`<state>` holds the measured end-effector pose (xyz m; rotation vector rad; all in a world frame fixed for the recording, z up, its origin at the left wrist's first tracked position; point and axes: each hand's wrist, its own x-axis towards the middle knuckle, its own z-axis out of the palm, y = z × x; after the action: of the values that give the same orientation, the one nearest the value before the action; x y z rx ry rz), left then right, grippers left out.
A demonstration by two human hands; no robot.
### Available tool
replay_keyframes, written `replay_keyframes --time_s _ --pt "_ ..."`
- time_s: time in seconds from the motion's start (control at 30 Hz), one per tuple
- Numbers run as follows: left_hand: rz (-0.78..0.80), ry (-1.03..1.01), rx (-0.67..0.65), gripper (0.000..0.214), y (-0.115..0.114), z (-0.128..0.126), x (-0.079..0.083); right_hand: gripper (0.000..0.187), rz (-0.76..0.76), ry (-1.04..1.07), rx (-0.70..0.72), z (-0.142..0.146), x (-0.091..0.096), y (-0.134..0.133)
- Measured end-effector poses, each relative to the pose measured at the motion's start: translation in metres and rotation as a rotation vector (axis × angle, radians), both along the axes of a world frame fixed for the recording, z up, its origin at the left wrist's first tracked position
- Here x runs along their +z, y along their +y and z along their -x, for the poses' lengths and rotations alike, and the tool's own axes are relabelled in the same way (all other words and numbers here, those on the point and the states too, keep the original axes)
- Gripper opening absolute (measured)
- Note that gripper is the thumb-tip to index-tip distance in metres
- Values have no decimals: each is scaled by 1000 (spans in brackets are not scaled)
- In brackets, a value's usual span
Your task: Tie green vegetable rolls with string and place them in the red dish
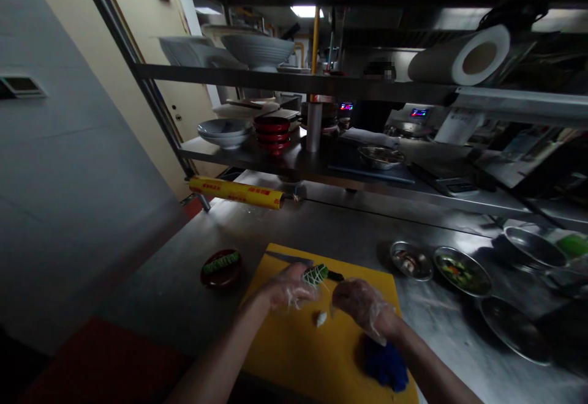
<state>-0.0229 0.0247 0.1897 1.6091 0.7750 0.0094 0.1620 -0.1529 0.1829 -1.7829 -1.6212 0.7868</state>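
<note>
My left hand [294,286], in a clear plastic glove, is closed around the near end of a green roll [316,275] crossed with thin white lines like string or netting. My right hand [361,300], gloved too, hovers just right of it with fingers curled together; what they pinch, if anything, is hidden. Behind the roll lies a knife [290,258] on the yellow cutting board [285,355]; its dark handle shows beyond the roll. A small white piece [321,318] rests on the board between my hands. Beneath my right forearm sits a crumpled blue cloth [388,364].
Left of the board stands a dark red plate [220,277] bearing a green roll. Metal bowls, one with chopped vegetables [462,272], line the right. Overhead, a steel shelf [349,177] carries dishes, and a yellow cling-film roll [236,192] hangs at its front left.
</note>
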Motion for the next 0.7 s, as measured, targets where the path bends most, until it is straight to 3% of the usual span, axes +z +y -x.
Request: replay_keyframes --time_s 0.07,0.13,0.2,0.27,0.33,0.4,0.47,0.6,0.7 --pt "174 -89 -70 65 -2 5 8 27 7 49 -2 -7 -1 4" --pt "204 -121 -264 55 -4 5 18 22 55 68 -18 -14 4 11" --pt "49 -48 -525 43 -8 0 29 21 124 56 -32 -19 15 21" --pt "-237 72 -752 28 -12 -9 36 19 169 44 -37 -21 27 31" --pt "-502 205 -844 20 -17 -20 37 18 172 11 -33 -17 38 38" --pt "-613 301 -756 18 -19 -28 31 19 147 -80 -31 -7 48 39" --pt "-574 285 -558 16 -17 -30 21 23 124 -171 -63 4 55 32" --pt "-187 -1 -179 36 -8 -19 1 26 84 -99 -135 15 50 8" --pt "151 -114 12 58 -8 -8 -3 32 -3 21 -153 7 39 -2"
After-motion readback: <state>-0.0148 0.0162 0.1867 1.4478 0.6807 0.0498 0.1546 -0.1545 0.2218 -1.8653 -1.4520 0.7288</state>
